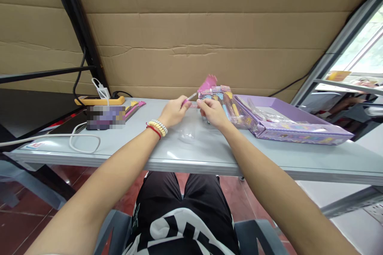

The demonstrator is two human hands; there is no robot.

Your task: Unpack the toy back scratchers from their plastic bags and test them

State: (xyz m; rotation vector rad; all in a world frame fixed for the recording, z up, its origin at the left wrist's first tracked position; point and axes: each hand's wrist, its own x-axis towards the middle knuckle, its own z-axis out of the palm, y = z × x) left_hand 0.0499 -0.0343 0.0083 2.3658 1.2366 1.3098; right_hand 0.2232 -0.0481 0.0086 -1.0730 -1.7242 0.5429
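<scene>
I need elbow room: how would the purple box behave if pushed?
The purple box would probably slide rather than tip, being broad and shallow. Its card-like walls suggest it's light for its size and may dent.

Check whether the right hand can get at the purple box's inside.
Probably yes: the purple box is open-topped and near the right hand, though bagged items lie between them.

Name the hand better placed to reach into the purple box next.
Right hand, most likely: it is nearer the purple box, while the left hand grips the pink hand-tipped stick.
</scene>
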